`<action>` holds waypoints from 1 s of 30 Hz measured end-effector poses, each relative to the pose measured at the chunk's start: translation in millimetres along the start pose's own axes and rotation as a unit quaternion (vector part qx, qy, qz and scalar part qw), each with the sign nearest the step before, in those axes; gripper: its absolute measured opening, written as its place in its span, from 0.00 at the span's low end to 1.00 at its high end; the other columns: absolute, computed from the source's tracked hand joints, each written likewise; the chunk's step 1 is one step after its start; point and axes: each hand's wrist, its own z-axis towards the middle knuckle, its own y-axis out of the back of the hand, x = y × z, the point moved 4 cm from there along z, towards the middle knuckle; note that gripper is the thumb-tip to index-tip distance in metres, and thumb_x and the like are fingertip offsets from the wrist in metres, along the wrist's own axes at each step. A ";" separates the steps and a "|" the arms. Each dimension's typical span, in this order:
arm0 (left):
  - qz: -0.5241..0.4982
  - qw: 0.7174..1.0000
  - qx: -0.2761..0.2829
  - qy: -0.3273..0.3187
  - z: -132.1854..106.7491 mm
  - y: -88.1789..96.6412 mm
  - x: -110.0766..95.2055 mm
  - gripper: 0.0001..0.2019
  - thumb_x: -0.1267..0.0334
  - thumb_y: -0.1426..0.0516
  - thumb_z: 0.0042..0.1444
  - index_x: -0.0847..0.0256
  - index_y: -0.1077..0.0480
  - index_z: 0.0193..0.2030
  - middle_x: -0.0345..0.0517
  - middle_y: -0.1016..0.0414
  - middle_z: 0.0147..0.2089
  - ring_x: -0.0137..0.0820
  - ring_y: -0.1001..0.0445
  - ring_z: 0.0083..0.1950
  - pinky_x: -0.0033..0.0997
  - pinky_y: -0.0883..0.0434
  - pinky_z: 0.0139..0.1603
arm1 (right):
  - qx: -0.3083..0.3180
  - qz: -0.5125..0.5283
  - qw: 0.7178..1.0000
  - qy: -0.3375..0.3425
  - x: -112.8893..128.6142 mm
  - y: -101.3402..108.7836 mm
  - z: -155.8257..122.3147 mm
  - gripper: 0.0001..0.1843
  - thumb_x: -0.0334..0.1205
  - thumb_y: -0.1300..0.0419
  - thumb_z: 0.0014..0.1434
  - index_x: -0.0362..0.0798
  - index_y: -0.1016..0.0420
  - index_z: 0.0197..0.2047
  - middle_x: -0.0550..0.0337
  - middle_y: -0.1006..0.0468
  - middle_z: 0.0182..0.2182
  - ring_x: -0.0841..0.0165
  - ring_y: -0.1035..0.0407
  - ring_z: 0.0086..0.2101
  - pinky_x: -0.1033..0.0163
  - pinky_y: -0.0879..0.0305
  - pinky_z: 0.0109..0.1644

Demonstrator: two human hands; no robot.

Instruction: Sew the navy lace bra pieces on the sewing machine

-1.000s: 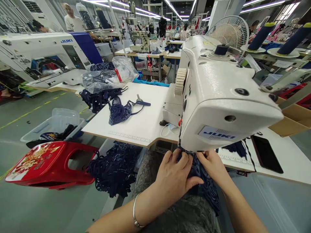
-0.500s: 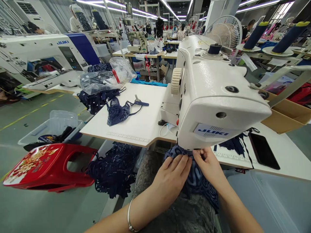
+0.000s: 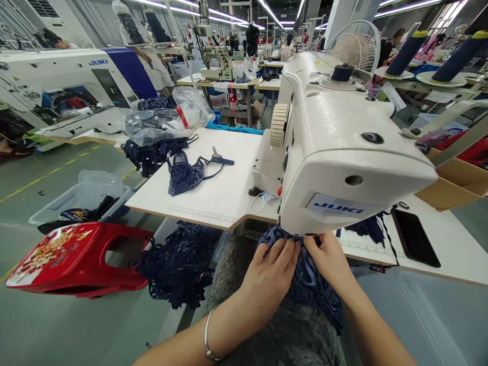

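A white JUKI sewing machine (image 3: 343,147) stands on a white table (image 3: 217,188) right in front of me. Under its head lies a piece of dark blue lace fabric (image 3: 310,284) that runs down onto my lap. My left hand (image 3: 269,277) rests on the fabric with its fingers pressed together, holding the cloth just below the machine head. My right hand (image 3: 330,259) pinches the same fabric from the right, its fingertips partly hidden under the machine. A finished dark blue lace garment (image 3: 186,173) lies on the table to the left.
A clear plastic bag (image 3: 163,122) sits on dark fabric at the table's far left. A black phone (image 3: 415,236) lies on the right. A red stool (image 3: 76,259), a clear bin (image 3: 87,195) and a heap of dark lace (image 3: 183,264) stand left of me. Other machines, a fan (image 3: 356,43), workers behind.
Both hands have drawn back slightly from under the machine head with the lace, which now shows more between them. The view has shifted a little.
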 end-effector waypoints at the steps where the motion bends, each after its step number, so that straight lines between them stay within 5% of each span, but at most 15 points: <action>1: 0.001 1.000 0.003 0.002 0.3 -0.2 0.3 0.18 0.66 0.53 0.68 0.60 0.36 0.63 0.43 0.34 0.62 0.32 0.40 0.62 0.39 0.41 0.56 | -0.001 -0.001 1.000 0.002 -0.3 -0.2 0.1 0.11 0.48 0.49 0.61 0.50 0.38 0.41 0.60 0.31 0.30 0.64 0.36 0.28 0.63 0.45 0.29; 7: 0.000 1.000 0.021 -0.001 2.0 0.7 3.5 0.19 0.65 0.53 0.69 0.60 0.37 0.64 0.42 0.35 0.63 0.31 0.40 0.62 0.38 0.41 0.57 | -0.019 -0.019 1.000 0.003 -3.1 -0.7 1.5 0.10 0.48 0.49 0.60 0.50 0.38 0.38 0.65 0.35 0.25 0.67 0.41 0.22 0.63 0.47 0.27; 25: 0.012 1.000 0.017 -0.007 1.9 -0.4 3.7 0.19 0.64 0.52 0.68 0.58 0.35 0.63 0.47 0.35 0.63 0.35 0.39 0.63 0.35 0.41 0.57 | 0.003 0.013 1.000 -0.004 -4.1 -1.7 0.8 0.14 0.49 0.48 0.62 0.48 0.36 0.45 0.52 0.24 0.38 0.59 0.29 0.36 0.61 0.38 0.34; 30: 0.013 1.000 0.000 0.001 1.5 -1.2 2.7 0.19 0.65 0.54 0.69 0.58 0.34 0.62 0.45 0.34 0.63 0.33 0.40 0.62 0.34 0.41 0.56 | -0.009 0.001 1.000 0.008 -6.1 -3.0 2.0 0.11 0.48 0.48 0.61 0.49 0.35 0.41 0.55 0.25 0.33 0.59 0.30 0.34 0.61 0.38 0.35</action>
